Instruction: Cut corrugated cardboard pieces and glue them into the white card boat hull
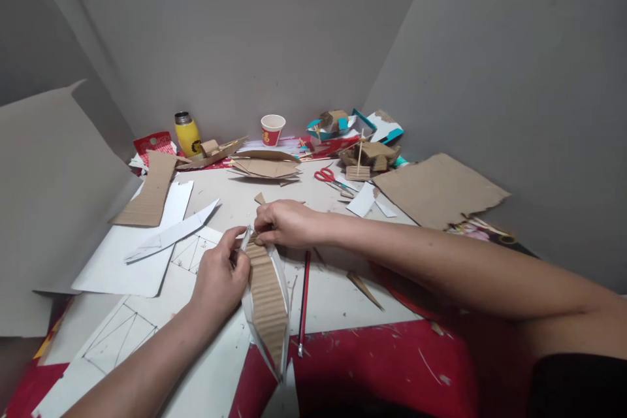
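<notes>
Scissors [324, 174], a pencil [304, 294] and cut cardboard [438, 188] on the table [311, 188] mark a craft workspace.

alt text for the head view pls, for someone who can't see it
A person's left hand and right hand pinch the far end of a long, pointed piece of ribbed cardboard with white sides over a cluttered table. A red-and-black pencil lies beside it; farther back are red-handled scissors, a yellow bottle and a paper cup.

From my head, the one camera looks forward and down, near above the table [308, 199], my left hand [221, 274] and right hand [284, 222] mid-view.
</notes>
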`<act>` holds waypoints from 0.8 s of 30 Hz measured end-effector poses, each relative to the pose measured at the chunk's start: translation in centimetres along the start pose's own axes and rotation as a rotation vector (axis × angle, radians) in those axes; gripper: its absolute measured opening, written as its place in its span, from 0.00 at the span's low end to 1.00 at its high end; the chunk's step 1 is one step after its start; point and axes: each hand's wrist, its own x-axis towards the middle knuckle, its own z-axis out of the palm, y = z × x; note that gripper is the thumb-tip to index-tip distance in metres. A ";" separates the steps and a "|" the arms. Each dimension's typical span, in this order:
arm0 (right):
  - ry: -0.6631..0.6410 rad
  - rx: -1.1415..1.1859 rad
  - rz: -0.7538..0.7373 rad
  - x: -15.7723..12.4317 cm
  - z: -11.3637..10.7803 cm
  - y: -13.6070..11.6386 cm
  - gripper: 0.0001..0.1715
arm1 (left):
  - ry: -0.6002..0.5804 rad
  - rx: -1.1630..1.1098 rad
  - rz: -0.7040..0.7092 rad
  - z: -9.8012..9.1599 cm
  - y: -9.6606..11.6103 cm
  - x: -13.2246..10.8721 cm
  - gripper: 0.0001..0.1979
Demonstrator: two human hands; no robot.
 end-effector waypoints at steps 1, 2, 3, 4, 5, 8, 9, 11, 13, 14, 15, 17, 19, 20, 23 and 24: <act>0.013 -0.024 0.000 -0.1 0.1 -0.2 0.05 | 0.002 0.010 0.001 0.0 0.0 0.0 0.19; 0.024 -0.044 -0.002 -0.1 0.1 -0.3 0.07 | 0.002 0.020 0.002 0.0 0.0 0.0 0.20; 0.031 -0.060 -0.009 -0.2 0.0 -0.4 0.09 | 0.002 0.027 0.005 0.0 0.1 -0.1 0.20; 0.034 -0.072 -0.020 -0.2 -0.1 -0.5 0.09 | 0.000 0.033 0.009 0.0 0.1 -0.2 0.20; 0.032 -0.081 -0.035 -0.2 -0.2 -0.6 0.08 | 0.000 0.037 0.013 0.0 0.1 -0.2 0.20; 0.018 -0.102 -0.072 0.0 -0.9 -0.6 0.05 | 0.000 0.046 0.025 0.1 0.1 -0.4 0.21; 0.017 -0.104 -0.073 0.1 -1.1 -0.5 0.05 | 0.000 0.048 0.027 0.1 0.1 -0.4 0.21; 0.024 -0.103 -0.059 0.2 -1.4 -0.5 0.06 | -0.004 0.046 0.023 0.1 0.1 -0.4 0.21; 0.031 -0.094 -0.044 0.2 -1.5 -0.5 0.05 | -0.016 0.042 0.012 0.1 0.1 -0.4 0.21; 0.032 -0.088 -0.043 0.2 -1.5 -0.5 0.05 | -0.024 0.042 0.006 0.2 0.1 -0.4 0.21; 0.030 -0.082 -0.049 0.1 -1.5 -0.5 0.04 | -0.031 0.045 0.003 0.2 0.1 -0.4 0.21; 0.025 -0.069 -0.083 0.0 -1.3 -0.4 0.03 | -0.037 0.063 0.004 0.2 0.1 -0.4 0.22; 0.018 -0.056 -0.132 0.0 -1.2 -0.2 0.03 | -0.036 0.091 0.007 0.3 0.0 -0.4 0.22; 0.012 -0.047 -0.157 0.1 -1.1 0.0 0.03 | -0.035 0.107 0.009 0.3 -0.1 -0.4 0.22; -0.013 -0.001 -0.205 0.7 -0.8 0.4 0.03 | -0.038 0.134 0.020 0.3 -0.2 -0.4 0.23; -0.018 0.023 -0.208 0.9 -0.7 0.6 0.04 | -0.042 0.133 0.023 0.3 -0.2 -0.4 0.23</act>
